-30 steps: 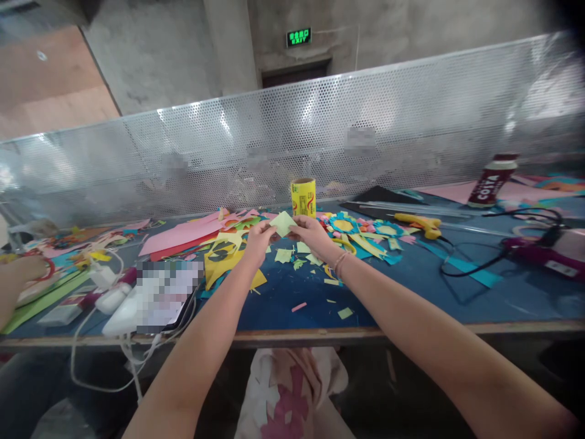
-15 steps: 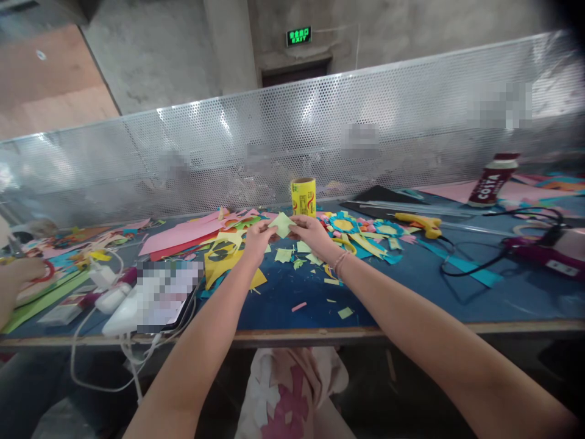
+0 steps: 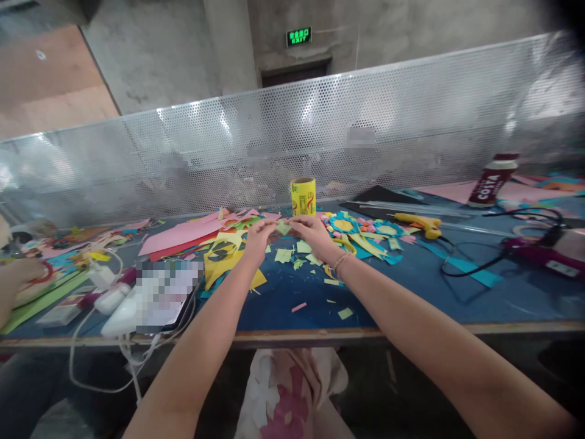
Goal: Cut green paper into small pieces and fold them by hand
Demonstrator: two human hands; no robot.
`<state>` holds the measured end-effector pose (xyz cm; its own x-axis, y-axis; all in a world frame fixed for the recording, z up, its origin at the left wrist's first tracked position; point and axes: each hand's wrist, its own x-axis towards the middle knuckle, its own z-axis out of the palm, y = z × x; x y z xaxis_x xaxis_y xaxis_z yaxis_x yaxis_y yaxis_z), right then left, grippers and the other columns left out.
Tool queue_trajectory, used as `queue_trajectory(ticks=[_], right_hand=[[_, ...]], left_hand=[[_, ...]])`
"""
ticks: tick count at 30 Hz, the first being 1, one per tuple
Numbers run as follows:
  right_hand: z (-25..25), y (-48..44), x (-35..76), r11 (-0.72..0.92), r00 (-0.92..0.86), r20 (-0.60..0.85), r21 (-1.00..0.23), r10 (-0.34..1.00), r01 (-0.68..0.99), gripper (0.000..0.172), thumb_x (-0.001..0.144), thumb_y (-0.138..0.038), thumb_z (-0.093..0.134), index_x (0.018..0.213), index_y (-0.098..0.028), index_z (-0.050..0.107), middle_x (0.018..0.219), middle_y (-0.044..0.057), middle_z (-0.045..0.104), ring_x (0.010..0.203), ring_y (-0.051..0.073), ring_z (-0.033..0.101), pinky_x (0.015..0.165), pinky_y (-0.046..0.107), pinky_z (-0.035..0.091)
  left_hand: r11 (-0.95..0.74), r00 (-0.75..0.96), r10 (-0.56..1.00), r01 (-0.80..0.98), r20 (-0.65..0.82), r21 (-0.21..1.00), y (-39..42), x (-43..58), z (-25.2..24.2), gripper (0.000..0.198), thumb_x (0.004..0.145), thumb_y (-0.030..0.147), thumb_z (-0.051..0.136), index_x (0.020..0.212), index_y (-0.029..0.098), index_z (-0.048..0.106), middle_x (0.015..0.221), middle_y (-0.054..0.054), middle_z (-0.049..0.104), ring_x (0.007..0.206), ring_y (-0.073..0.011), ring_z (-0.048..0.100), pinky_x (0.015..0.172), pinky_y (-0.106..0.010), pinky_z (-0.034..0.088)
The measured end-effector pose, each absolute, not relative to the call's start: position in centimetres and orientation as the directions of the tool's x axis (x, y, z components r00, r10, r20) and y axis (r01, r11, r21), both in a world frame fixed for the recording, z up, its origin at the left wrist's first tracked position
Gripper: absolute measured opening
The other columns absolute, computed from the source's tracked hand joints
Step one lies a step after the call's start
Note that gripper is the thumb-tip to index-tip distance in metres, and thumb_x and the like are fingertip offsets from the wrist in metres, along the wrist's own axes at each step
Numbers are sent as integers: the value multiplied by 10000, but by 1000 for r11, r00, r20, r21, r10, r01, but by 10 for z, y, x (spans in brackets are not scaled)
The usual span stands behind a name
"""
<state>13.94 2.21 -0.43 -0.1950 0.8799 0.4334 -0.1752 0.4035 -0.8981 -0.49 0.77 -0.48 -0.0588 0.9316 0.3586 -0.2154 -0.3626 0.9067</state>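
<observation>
A small piece of light green paper (image 3: 283,228) is held up between my two hands over the middle of the table. My left hand (image 3: 259,236) pinches its left corner, and my right hand (image 3: 312,233) pinches the right one. The paper now shows as a narrow, tilted shape, partly covered by my fingers. Just below lie several green paper scraps (image 3: 284,255). Right behind my hands stands a yellow printed tube (image 3: 303,196). Blue and yellow paper flowers (image 3: 343,223) lie to the right of my right hand.
A yellow glue gun (image 3: 419,224) with a black cord lies at right, near a dark red bottle (image 3: 494,180). Pink sheets (image 3: 183,235) and cut yellow paper (image 3: 223,259) lie left. A phone (image 3: 176,299) and white cables sit near the front edge. Another person's hand (image 3: 22,277) is at far left.
The green paper has gone from an upright, open diamond to a flatter, narrower shape between my fingers. My fingertips have come slightly closer together.
</observation>
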Motion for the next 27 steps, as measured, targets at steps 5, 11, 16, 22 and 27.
queue_trajectory(ticks=[5, 11, 16, 22, 27], right_hand=[[-3, 22, 137, 500, -165, 499, -865, 851, -40, 179, 629, -301, 670, 753, -189, 607, 713, -1, 621, 621, 112, 560, 648, 277, 496], [-7, 26, 135, 467, -127, 484, -873, 866, -143, 350, 580, -292, 704, 866, -205, 523, 752, -16, 594, 630, 99, 543, 614, 254, 476], [-9, 27, 135, 458, -128, 480, -873, 868, -167, 339, 577, -280, 706, 855, -204, 527, 731, -25, 583, 630, 92, 529, 635, 252, 473], [-10, 26, 134, 486, -117, 501, -863, 858, -135, 295, 593, -240, 682, 846, -194, 539, 806, 0, 609, 673, 98, 547, 682, 266, 472], [-9, 24, 134, 475, -120, 486, -873, 865, -114, 271, 616, -277, 682, 844, -187, 568, 765, 4, 616, 666, 109, 559, 684, 277, 477]], left_hand=[[-455, -91, 890, -113, 446, 884, 12, -3, -12, 290, 601, 287, 712, 798, 188, 524, 613, 35, 558, 588, -111, 570, 672, -301, 496], [-470, -156, 880, -146, 449, 871, 13, 0, -13, 409, 579, 239, 729, 913, 204, 495, 589, 54, 554, 557, -109, 575, 663, -290, 493], [-401, -160, 915, -255, 371, 880, 10, 4, -10, 362, 535, 214, 745, 832, 169, 542, 596, 36, 571, 579, -111, 579, 665, -282, 486], [-331, -165, 943, -343, 290, 879, 6, 7, -8, 223, 589, 283, 717, 719, 147, 596, 671, 3, 603, 612, -107, 573, 688, -287, 472], [-371, -193, 927, -346, 321, 862, 4, 7, -7, 214, 594, 304, 723, 668, 148, 597, 634, 11, 586, 591, -98, 554, 672, -278, 471]])
